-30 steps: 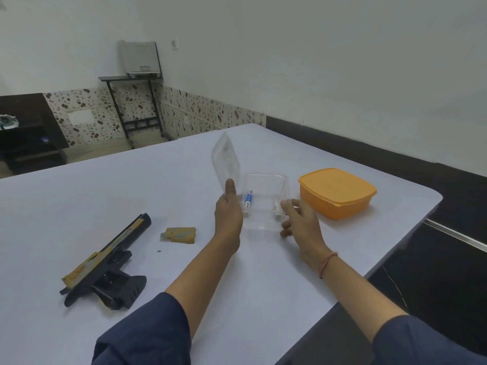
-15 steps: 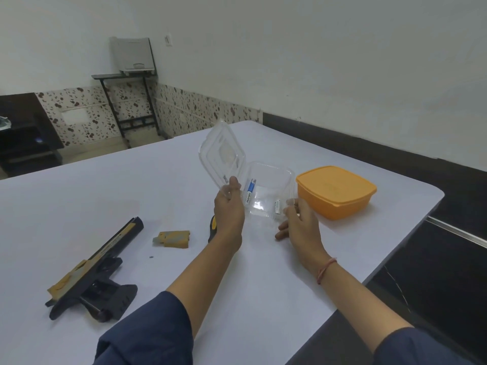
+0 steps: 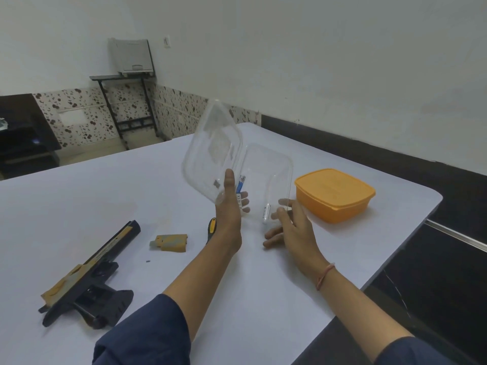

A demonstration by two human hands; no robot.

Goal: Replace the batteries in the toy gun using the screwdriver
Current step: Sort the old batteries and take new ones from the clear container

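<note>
My left hand (image 3: 229, 204) holds a clear plastic box (image 3: 266, 177) tilted up off the table, thumb pressed on its open lid (image 3: 210, 151). Batteries (image 3: 241, 185) lie inside the box, one with a blue label, another (image 3: 266, 213) near the right wall. Beside the box's lower right corner is my right hand (image 3: 290, 225), fingers spread, touching or nearly touching it. The black and yellow toy gun (image 3: 87, 275) lies at the near left. Its yellow battery cover (image 3: 170, 242) rests beside it. A screwdriver handle (image 3: 211, 227), black and yellow, peeks out behind my left wrist.
An orange lidded container (image 3: 334, 193) stands to the right of the clear box. A tiny screw (image 3: 148, 261) lies near the battery cover. The white table (image 3: 79, 201) ends at a rounded right corner with dark floor beyond.
The clear box has been lifted and tilted toward me with its lid swung wide. My right hand has loosened from the box's side. The screwdriver handle has come into sight.
</note>
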